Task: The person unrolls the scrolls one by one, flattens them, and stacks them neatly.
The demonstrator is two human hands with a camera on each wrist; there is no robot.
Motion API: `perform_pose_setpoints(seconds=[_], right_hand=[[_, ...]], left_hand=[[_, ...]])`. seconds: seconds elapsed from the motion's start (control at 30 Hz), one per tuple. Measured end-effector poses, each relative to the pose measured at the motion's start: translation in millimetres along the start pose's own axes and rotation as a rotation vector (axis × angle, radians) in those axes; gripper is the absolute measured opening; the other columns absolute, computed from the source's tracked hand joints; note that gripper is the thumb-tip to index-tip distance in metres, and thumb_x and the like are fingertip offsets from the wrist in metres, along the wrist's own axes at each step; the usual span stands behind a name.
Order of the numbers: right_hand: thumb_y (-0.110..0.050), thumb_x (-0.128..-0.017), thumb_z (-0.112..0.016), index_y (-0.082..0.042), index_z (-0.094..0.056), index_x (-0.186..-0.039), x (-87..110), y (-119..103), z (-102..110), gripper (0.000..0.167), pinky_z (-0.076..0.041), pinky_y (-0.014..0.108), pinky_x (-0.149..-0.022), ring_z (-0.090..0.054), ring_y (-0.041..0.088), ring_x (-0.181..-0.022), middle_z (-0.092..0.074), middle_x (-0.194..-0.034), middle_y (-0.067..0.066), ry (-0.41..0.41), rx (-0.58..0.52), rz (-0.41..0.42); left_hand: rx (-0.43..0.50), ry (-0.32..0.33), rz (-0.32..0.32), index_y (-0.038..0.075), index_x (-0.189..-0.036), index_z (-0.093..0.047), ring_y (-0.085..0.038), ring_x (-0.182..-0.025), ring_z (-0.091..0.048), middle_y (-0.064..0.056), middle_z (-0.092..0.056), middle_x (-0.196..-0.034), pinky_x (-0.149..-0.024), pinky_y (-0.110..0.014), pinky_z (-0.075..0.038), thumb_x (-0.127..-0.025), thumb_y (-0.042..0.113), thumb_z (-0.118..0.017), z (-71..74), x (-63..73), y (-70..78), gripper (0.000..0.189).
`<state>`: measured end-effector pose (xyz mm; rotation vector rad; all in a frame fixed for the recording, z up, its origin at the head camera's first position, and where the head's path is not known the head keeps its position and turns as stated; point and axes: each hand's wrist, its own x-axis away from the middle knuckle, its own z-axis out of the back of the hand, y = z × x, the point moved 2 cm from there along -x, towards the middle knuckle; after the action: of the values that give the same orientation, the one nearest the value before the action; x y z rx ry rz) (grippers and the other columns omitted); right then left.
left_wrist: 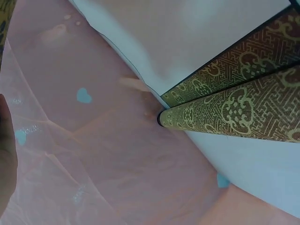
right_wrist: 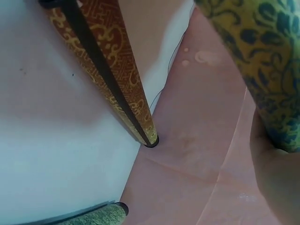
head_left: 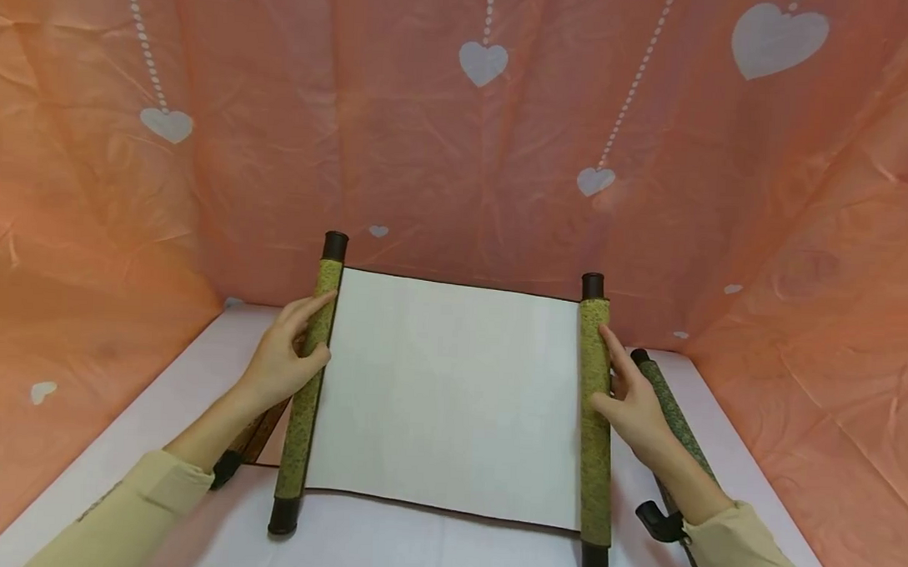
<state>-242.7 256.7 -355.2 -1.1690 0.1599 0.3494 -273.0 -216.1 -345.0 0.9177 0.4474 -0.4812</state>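
Observation:
A yellow-green patterned hanging scroll with dark end caps is spread between both hands, its white sheet (head_left: pixel 450 392) turned toward me and raised above the table. My left hand (head_left: pixel 282 357) grips the left roller (head_left: pixel 298 445) along its upper half, thumb and fingers around it. On the other side, my right hand (head_left: pixel 633 402) grips the right roller (head_left: pixel 596 480), which shows blue flowers on yellow in the right wrist view. Beneath it lies another scroll with brown-and-gold brocade rollers (left_wrist: pixel 234 110), largely hidden in the head view by the raised scroll.
A rolled green speckled scroll (head_left: pixel 678 421) lies on the white table (head_left: pixel 429 558), beside my right forearm. Pink-orange cloth (head_left: pixel 406 148) with pale hearts hangs behind the table and along both sides. Dark wrist straps show at both cuffs.

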Motion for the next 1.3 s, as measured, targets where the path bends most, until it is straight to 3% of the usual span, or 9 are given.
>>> perform_pose_setpoints(seconds=[0.1, 0.2, 0.3, 0.47, 0.7, 0.87, 0.97, 1.2, 1.3], right_hand=[[0.013, -0.092, -0.056, -0.031, -0.011, -0.169, 0.3, 1, -1, 0.1, -0.038, 0.02, -0.084, -0.002, 0.038, -0.158, -0.001, -0.175, 0.005, 0.004, -0.044, -0.019], [0.007, -0.094, -0.068, -0.033, -0.01, -0.169, 0.3, 4, -3, 0.103, -0.044, 0.015, -0.084, -0.014, 0.041, -0.156, 0.001, -0.175, 0.007, 0.022, -0.063, -0.034], [0.002, -0.091, -0.077, -0.033, -0.007, -0.168, -0.4, 5, -4, 0.11, -0.048, 0.013, -0.086, -0.023, 0.044, -0.152, 0.004, -0.174, 0.008, 0.03, -0.032, -0.027], [0.003, -0.091, -0.076, -0.033, -0.003, -0.169, -0.8, 5, -1, 0.113, -0.045, 0.012, -0.087, -0.026, 0.046, -0.15, -0.004, -0.173, 0.016, 0.038, 0.067, 0.016], [0.004, -0.092, -0.073, -0.032, -0.002, -0.169, 1.1, 4, 9, 0.11, -0.04, 0.01, -0.089, -0.035, 0.047, -0.146, -0.027, -0.161, 0.031, 0.041, 0.089, -0.003], [0.007, -0.093, -0.068, -0.029, -0.001, -0.169, 2.8, 6, 13, 0.108, -0.039, 0.006, -0.09, -0.023, 0.047, -0.152, -0.02, -0.164, 0.03, 0.033, 0.075, -0.021], [0.011, -0.092, -0.064, -0.03, -0.003, -0.169, 3.8, 7, 15, 0.107, -0.043, 0.012, -0.083, -0.025, 0.046, -0.151, -0.019, -0.164, 0.028, 0.038, 0.06, -0.024], [0.018, -0.088, -0.048, -0.027, -0.015, -0.169, 5.2, 9, 19, 0.098, -0.034, 0.023, -0.081, 0.003, 0.032, -0.159, -0.006, -0.175, 0.009, 0.055, 0.02, 0.013], [0.016, -0.091, -0.051, -0.026, -0.016, -0.169, 5.8, 10, 21, 0.095, -0.037, 0.022, -0.089, 0.005, 0.03, -0.159, -0.006, -0.175, 0.008, 0.055, 0.013, 0.017]], left_hand=[[-0.04, 0.002, 0.019, 0.014, -0.16, -0.044, -0.044, -0.124, -0.05, -0.026, -0.039, -0.152, -0.084, -0.05, -0.05, -0.092, -0.002, -0.073, -1.8, -0.7, -1.2, 0.076], [-0.061, -0.003, 0.035, 0.015, -0.16, -0.043, -0.051, -0.134, -0.043, -0.027, -0.037, -0.153, -0.1, -0.068, -0.04, -0.089, 0.003, -0.081, -3.2, -1.6, -1.4, 0.082], [-0.064, 0.002, 0.032, 0.016, -0.16, -0.044, -0.05, -0.133, -0.045, -0.026, -0.038, -0.153, -0.097, -0.066, -0.041, -0.088, 0.002, -0.081, -2.6, -1.9, -1.5, 0.082], [-0.082, 0.033, -0.021, 0.016, -0.158, -0.047, -0.044, -0.134, -0.048, -0.022, -0.044, -0.153, -0.093, -0.056, -0.046, -0.088, -0.002, -0.079, 2.0, -1.5, -1.4, 0.079], [-0.121, 0.051, -0.016, 0.016, -0.158, -0.046, -0.037, -0.106, -0.06, -0.018, -0.048, -0.153, -0.069, -0.024, -0.048, -0.089, -0.001, -0.079, 12.5, 2.5, -1.9, 0.078], [-0.121, 0.03, 0.011, 0.015, -0.16, -0.044, -0.044, -0.111, -0.059, -0.022, -0.042, -0.155, -0.081, -0.039, -0.054, -0.092, 0.0, -0.074, 17.3, 5.4, -3.1, 0.075], [-0.1, 0.018, 0.024, 0.014, -0.159, -0.045, -0.047, -0.114, -0.057, -0.024, -0.038, -0.157, -0.082, -0.048, -0.053, -0.094, -0.002, -0.069, 19.3, 7.0, -4.2, 0.071], [-0.077, 0.016, 0.056, 0.011, -0.155, -0.052, -0.051, -0.118, -0.056, -0.03, -0.033, -0.158, -0.062, -0.029, -0.038, -0.093, -0.006, -0.058, 22.5, 7.6, -5.2, 0.065], [-0.098, 0.019, 0.048, 0.009, -0.154, -0.052, -0.054, -0.121, -0.053, -0.031, -0.035, -0.155, -0.067, -0.034, -0.046, -0.093, -0.004, -0.064, 21.6, 7.4, -6.5, 0.063]])
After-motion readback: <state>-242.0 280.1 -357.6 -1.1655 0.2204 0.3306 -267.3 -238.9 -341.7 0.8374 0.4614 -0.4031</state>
